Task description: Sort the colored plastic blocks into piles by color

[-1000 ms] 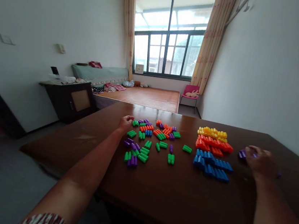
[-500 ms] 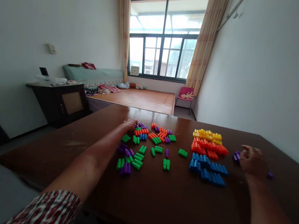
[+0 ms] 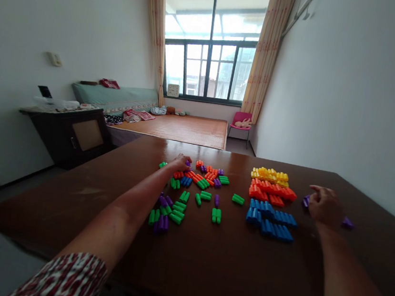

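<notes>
My left hand [image 3: 182,160] reaches to the far left part of the table, its fingers closed around a purple plastic block [image 3: 188,164] in the mixed pile; the grip is partly hidden. About it lie orange blocks [image 3: 211,174], green blocks [image 3: 179,207] and blue blocks [image 3: 186,181], with purple blocks [image 3: 161,224] nearer me. On the right, my right hand [image 3: 324,205] hovers or rests low over the tabletop, index finger stretched left and the other fingers loosely bent. Purple blocks [image 3: 306,201] sit beside its fingers, and another purple piece [image 3: 347,223] lies beyond its wrist side.
Yellow blocks [image 3: 270,176], orange-red blocks [image 3: 272,191] and blue blocks [image 3: 271,219] lie grouped in rows right of centre on the brown table [image 3: 226,267]. A bed [image 3: 185,129], a pink chair [image 3: 239,124] and a dark cabinet [image 3: 73,132] stand beyond.
My left hand has shifted right and onto the purple blocks at the pile's far side. My right hand keeps nearly the same place and pose. The view has turned slightly right.
</notes>
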`<action>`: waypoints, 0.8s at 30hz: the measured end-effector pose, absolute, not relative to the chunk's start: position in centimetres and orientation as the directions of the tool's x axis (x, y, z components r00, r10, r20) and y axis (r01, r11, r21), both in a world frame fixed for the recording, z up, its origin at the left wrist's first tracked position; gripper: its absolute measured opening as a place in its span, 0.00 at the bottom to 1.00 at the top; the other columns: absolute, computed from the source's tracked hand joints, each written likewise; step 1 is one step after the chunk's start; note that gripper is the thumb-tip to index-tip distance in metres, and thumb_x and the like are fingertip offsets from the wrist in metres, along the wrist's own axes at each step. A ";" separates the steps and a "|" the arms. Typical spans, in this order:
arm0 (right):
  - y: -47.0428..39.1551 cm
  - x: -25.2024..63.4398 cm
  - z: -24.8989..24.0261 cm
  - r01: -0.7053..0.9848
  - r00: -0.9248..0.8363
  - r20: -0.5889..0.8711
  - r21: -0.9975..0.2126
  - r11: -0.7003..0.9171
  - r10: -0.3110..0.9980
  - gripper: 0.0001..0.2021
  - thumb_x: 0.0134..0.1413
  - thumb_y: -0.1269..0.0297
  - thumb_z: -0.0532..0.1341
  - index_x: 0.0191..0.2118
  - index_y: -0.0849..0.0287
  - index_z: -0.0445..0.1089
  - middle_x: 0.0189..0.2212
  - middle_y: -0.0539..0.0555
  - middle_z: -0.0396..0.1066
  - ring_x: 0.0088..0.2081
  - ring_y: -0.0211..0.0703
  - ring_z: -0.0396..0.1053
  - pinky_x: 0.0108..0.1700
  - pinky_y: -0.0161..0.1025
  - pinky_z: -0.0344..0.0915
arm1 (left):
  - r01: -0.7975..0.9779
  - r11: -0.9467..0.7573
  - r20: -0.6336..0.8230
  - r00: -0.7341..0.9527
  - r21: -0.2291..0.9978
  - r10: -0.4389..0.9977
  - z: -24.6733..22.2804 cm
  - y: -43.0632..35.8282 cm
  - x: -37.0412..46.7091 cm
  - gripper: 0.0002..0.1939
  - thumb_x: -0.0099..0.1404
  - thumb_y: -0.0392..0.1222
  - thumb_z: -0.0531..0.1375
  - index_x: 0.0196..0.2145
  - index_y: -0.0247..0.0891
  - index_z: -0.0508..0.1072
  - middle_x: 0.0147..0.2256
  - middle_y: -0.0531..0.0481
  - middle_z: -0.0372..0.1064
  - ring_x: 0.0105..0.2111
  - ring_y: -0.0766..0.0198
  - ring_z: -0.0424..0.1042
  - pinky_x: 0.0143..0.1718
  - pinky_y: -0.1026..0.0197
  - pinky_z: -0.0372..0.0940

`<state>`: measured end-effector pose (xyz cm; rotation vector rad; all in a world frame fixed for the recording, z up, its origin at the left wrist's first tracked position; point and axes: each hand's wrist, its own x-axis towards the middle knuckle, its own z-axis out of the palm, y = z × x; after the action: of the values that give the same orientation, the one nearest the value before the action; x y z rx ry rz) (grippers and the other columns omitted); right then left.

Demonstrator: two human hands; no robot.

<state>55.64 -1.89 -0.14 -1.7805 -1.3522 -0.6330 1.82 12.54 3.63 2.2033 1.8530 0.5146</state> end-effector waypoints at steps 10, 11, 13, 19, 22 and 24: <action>-2.4 48.4 3.1 0.859 0.198 0.752 -0.442 0.259 0.629 0.15 0.55 0.64 0.51 0.42 0.60 0.72 0.41 0.60 0.71 0.38 0.46 0.69 0.45 0.46 0.66 | 0.384 -0.395 0.271 0.338 0.834 0.901 4.8 7.4 6.5 0.22 0.52 0.38 0.66 0.45 0.33 0.71 0.33 0.45 0.76 0.34 0.59 0.76 0.34 0.58 0.70; -2.7 46.6 3.5 0.799 0.171 0.701 -0.510 0.318 0.693 0.15 0.56 0.61 0.52 0.42 0.59 0.71 0.41 0.59 0.72 0.34 0.44 0.70 0.43 0.45 0.67 | 0.315 -0.409 0.289 0.364 0.856 0.885 4.9 6.6 8.0 0.22 0.51 0.38 0.67 0.45 0.33 0.71 0.33 0.45 0.75 0.34 0.59 0.76 0.34 0.58 0.70; -3.1 43.1 3.9 0.647 0.063 0.583 -0.642 0.412 0.810 0.15 0.56 0.56 0.55 0.44 0.57 0.71 0.40 0.57 0.74 0.32 0.42 0.70 0.40 0.44 0.68 | 0.280 -0.453 0.321 0.411 0.846 0.853 5.2 4.9 11.3 0.21 0.51 0.39 0.68 0.43 0.35 0.70 0.32 0.47 0.74 0.34 0.60 0.75 0.33 0.60 0.69; -3.2 38.1 3.5 0.203 -0.140 0.435 -0.866 0.456 0.889 0.19 0.51 0.51 0.62 0.45 0.56 0.68 0.39 0.55 0.74 0.35 0.42 0.72 0.37 0.40 0.70 | 0.213 -0.619 0.470 0.480 0.756 0.740 5.4 0.5 19.9 0.16 0.51 0.33 0.66 0.39 0.37 0.69 0.38 0.48 0.71 0.35 0.64 0.74 0.35 0.63 0.70; -2.1 40.2 3.5 0.175 -0.046 0.436 -0.882 0.437 0.899 0.19 0.45 0.50 0.66 0.39 0.58 0.69 0.35 0.55 0.75 0.36 0.43 0.72 0.40 0.41 0.70 | 0.220 -0.661 0.504 0.492 0.717 0.710 5.2 -0.2 21.3 0.17 0.52 0.36 0.65 0.41 0.37 0.70 0.45 0.45 0.66 0.39 0.62 0.73 0.34 0.62 0.71; -1.4 43.4 3.4 0.205 0.123 0.440 -0.888 0.411 0.889 0.18 0.43 0.50 0.66 0.36 0.58 0.69 0.33 0.55 0.75 0.36 0.44 0.73 0.41 0.42 0.69 | 0.235 -0.675 0.487 0.536 0.699 0.690 5.1 0.1 21.0 0.20 0.53 0.39 0.66 0.44 0.39 0.71 0.50 0.43 0.63 0.42 0.60 0.72 0.33 0.62 0.72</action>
<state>43.45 -1.45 3.41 -1.0683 -1.3853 0.6719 21.02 0.10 5.08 2.2061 0.7457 1.0465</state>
